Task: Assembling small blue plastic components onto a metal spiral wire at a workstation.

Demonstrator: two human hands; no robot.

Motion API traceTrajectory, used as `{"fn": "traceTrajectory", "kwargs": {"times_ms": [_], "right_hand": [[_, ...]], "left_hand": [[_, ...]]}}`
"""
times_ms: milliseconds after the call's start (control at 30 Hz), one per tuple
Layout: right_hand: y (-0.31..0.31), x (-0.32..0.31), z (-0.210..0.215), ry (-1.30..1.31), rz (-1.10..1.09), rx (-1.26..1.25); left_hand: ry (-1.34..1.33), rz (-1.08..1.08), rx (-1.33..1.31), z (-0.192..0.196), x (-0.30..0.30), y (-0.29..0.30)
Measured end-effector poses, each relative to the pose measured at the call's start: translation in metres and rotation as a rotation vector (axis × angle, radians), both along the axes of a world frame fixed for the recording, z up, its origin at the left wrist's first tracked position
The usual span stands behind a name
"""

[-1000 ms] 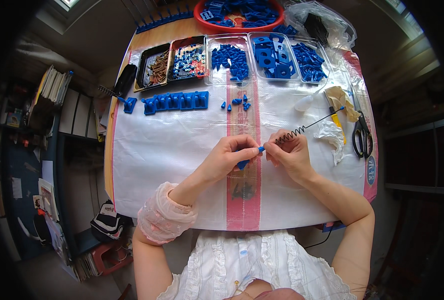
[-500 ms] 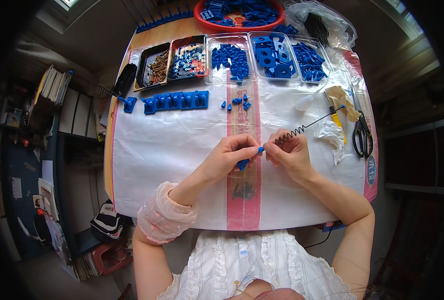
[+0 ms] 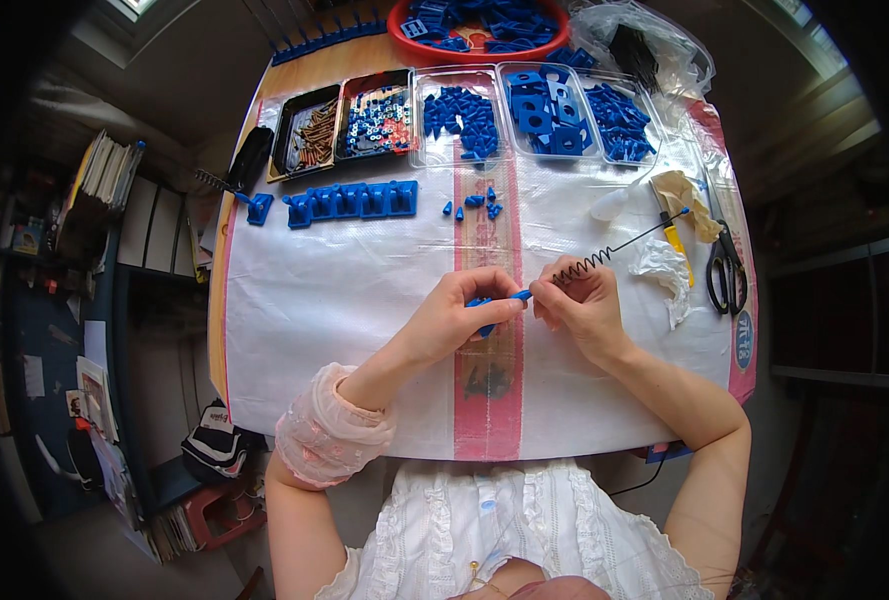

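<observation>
Near the middle of the table, my left hand [image 3: 466, 312] is closed on a blue plastic part [image 3: 481, 328], mostly covered by the fingers. A narrow blue tip [image 3: 522, 295] points from it toward my right hand [image 3: 576, 305]. Pinched in the right fingers is a black coiled spring wire [image 3: 586, 264]. Its straight end runs up to the right and carries a small blue tip [image 3: 685, 211]. Whether the wire's other end touches the blue part is hidden by the fingers. Several small blue pieces [image 3: 474, 201] lie beyond my hands.
Along the back stand trays of screws [image 3: 317, 130], nuts [image 3: 376, 122] and blue plastic parts [image 3: 534, 118]. Behind them is a red basin [image 3: 400, 42]. Blue assembled pieces [image 3: 352, 202] line up at left. Scissors [image 3: 726, 270], a yellow-handled knife [image 3: 676, 240] and crumpled tissue [image 3: 662, 275] lie at right.
The blue part has turned in my left hand, so its wide end shows differently between the fingers. The spring wire has shifted very slightly; both hands stay in nearly the same place.
</observation>
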State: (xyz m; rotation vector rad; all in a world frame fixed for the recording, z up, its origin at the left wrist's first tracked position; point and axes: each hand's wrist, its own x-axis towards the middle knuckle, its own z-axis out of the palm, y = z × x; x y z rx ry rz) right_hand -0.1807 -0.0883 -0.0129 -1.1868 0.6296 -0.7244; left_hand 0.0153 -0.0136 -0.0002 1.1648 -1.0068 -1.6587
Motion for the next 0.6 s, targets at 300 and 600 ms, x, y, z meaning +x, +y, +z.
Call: {"fn": "traceTrajectory", "kwargs": {"times_ms": [300,600], "right_hand": [[-0.0007,-0.0009,0.0017,0.027,0.013,-0.021],[-0.0005,-0.001,0.0029,0.032,-0.018,0.015]], "left_hand": [[0.078,-0.01,0.137,0.0061,0.0005,0.001],[0.172,0.037,0.126,0.0055,0.001,0.0012]]}}
